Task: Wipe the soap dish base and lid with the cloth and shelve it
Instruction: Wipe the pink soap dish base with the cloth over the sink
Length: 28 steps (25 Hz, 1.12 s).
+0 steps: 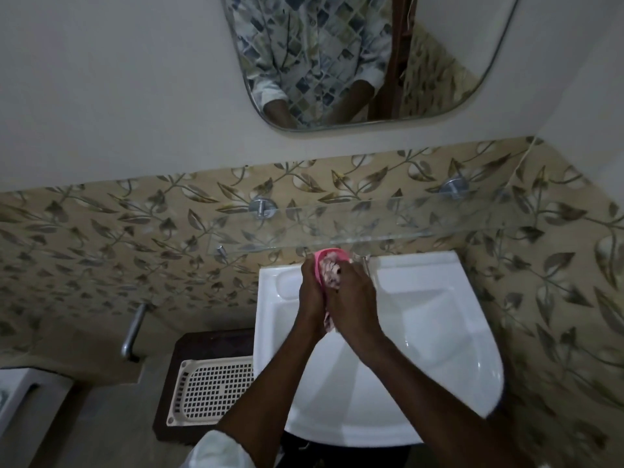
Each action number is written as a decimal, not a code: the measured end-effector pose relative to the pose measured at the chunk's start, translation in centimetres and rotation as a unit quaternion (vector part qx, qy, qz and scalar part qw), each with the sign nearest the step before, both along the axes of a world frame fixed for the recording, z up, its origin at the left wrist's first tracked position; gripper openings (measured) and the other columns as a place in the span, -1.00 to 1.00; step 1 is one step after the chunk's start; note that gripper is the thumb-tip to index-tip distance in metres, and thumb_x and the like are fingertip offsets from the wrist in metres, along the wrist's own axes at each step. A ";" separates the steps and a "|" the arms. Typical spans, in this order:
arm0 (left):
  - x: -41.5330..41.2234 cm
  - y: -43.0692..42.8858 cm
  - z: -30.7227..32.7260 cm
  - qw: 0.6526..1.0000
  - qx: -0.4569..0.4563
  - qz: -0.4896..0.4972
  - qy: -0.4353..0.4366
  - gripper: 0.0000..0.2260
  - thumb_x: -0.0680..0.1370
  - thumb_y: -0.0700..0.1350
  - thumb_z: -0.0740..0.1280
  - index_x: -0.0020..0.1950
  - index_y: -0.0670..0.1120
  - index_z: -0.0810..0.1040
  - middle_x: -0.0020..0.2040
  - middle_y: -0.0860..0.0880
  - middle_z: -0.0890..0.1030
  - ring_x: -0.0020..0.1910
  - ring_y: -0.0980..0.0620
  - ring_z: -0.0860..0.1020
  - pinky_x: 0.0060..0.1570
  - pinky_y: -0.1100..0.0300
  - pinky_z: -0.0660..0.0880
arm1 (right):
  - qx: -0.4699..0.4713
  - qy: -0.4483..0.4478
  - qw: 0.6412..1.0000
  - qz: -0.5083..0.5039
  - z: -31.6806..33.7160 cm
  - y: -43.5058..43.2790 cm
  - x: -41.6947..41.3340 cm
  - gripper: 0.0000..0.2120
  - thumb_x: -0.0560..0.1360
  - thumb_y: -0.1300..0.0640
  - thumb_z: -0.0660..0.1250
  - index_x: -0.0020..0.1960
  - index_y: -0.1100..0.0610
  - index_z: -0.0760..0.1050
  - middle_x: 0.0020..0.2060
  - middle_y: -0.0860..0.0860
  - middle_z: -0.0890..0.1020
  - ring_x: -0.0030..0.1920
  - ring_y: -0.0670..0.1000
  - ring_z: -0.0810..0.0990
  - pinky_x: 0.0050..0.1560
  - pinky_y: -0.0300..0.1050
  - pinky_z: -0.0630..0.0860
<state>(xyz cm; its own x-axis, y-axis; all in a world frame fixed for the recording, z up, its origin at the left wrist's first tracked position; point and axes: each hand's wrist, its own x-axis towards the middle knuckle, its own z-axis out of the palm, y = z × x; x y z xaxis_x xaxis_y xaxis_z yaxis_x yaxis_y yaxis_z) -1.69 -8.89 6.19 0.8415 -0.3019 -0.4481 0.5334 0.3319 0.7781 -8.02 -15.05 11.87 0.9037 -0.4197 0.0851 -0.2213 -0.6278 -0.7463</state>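
A pink soap dish part [320,261] is held over the back of the white sink [439,315]; I cannot tell whether it is the base or the lid. My left hand [312,295] grips it from the left side. My right hand [353,298] presses a pale patterned cloth [329,275] into the hollow of the dish, and a tail of the cloth hangs down between my palms. A glass shelf [388,221] is fixed to the wall just above and behind my hands. The other dish part is not in view.
A mirror [354,62] hangs above on the white wall. Two metal shelf brackets [261,207] hold the glass. A perforated cream plastic tray [212,386] lies on a dark stand left of the sink. A metal bar [133,332] juts from the leaf-patterned tiles.
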 end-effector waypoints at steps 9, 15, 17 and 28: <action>-1.4 1.0 -1.1 0.999 -0.022 -0.025 0.034 -0.41 0.59 0.33 0.03 0.21 -0.03 0.65 0.13 -0.16 0.69 0.11 -0.15 0.65 0.09 -0.05 0.58 | 0.402 0.091 0.910 -0.049 1.5 -6.8 1.8 -0.88 0.39 0.38 0.39 -0.09 0.38 0.63 -0.26 0.32 0.70 -0.23 0.25 0.73 -0.07 0.26 0.63; -0.6 0.9 -0.5 0.998 -0.042 -0.037 0.020 -0.47 0.62 0.23 0.05 0.10 -0.11 0.67 -0.05 -0.14 0.72 -0.03 -0.11 0.68 -0.08 0.07 0.63 | 0.047 0.097 0.974 0.199 0.7 -4.1 -0.1 -0.89 0.43 0.14 0.46 -0.25 0.05 0.58 -0.24 0.04 0.69 -0.25 -0.02 0.63 -0.22 -0.23 0.41; 0.1 1.2 -0.5 0.998 -0.038 -0.042 0.038 -0.41 0.58 0.30 0.05 0.11 -0.13 0.63 -0.06 -0.16 0.71 -0.10 -0.11 0.69 -0.10 0.04 0.61 | -0.064 0.136 0.960 0.235 1.7 -6.5 0.8 -0.96 0.44 0.15 0.47 -0.17 0.08 0.62 -0.14 0.11 0.71 -0.15 0.03 0.64 -0.19 -0.25 0.34; -0.8 1.6 -1.3 0.999 -0.027 -0.041 0.011 -0.45 0.55 0.30 0.11 0.12 -0.10 0.65 -0.02 -0.14 0.69 -0.05 -0.11 0.65 -0.03 0.05 0.57 | -0.139 -0.001 0.980 0.141 0.0 -5.7 0.7 -0.84 0.49 0.30 0.33 0.04 0.20 0.61 -0.12 0.13 0.63 -0.16 0.07 0.58 -0.17 -0.21 0.37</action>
<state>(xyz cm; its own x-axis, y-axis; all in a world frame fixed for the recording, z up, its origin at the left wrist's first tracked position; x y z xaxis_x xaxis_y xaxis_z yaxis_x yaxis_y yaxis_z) -2.46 -7.27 4.90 0.8032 -0.3937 -0.4472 0.5771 0.3277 0.7480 -7.29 -20.79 11.87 0.9802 -0.1132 0.1624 -0.0083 -0.8430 -0.5379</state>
